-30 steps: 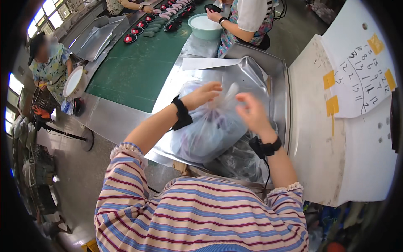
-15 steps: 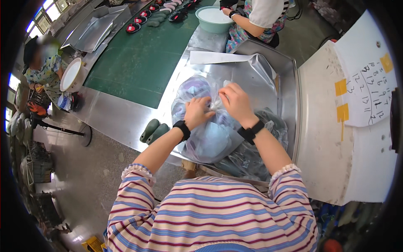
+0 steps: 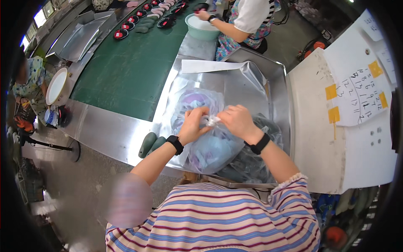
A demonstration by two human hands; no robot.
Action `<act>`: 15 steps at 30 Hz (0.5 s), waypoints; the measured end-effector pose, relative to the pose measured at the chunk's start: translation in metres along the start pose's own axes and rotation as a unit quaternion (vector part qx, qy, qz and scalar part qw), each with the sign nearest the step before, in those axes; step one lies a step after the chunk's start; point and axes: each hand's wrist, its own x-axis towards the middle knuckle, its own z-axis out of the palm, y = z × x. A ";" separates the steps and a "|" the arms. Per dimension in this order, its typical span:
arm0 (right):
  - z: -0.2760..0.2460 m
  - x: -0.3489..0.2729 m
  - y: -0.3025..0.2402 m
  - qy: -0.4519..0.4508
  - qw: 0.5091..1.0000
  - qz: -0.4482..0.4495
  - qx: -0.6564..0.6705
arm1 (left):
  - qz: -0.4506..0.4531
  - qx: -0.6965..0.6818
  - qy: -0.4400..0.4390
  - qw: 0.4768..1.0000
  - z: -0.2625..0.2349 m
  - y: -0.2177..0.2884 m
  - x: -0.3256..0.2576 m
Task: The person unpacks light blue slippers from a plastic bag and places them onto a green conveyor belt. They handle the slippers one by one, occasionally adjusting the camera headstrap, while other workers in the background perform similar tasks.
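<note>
A clear plastic bag (image 3: 216, 153) stuffed with light blue and purple items lies in front of me on the metal table. Its gathered, knotted-looking neck is between my hands. My left hand (image 3: 194, 125) curls its thumb and fingers around the left side of that neck. From the other side, my right hand (image 3: 238, 122) pinches the twisted plastic, its fingertips pressed together. What exactly is in the bag is blurred by the plastic. Two dark green shoe-shaped forms (image 3: 147, 145) rest just left of the bag.
Dark plastic bags (image 3: 252, 155) lie right of the clear bag, inside the metal rim (image 3: 287, 105). A green conveyor belt (image 3: 126, 75) carries shoe parts (image 3: 121, 33) farther off. A co-worker (image 3: 247, 25) handles something over a pale green basin (image 3: 201, 31). A white board (image 3: 352, 105) stands at right.
My right hand has come down and closed on the bag's neck beside my left. The left fingers have drawn in around it. The whole view has shifted slightly.
</note>
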 end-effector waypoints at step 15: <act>0.038 -0.041 0.020 0.020 0.991 0.116 0.067 | 0.009 0.026 -0.069 0.997 -0.009 0.019 0.025</act>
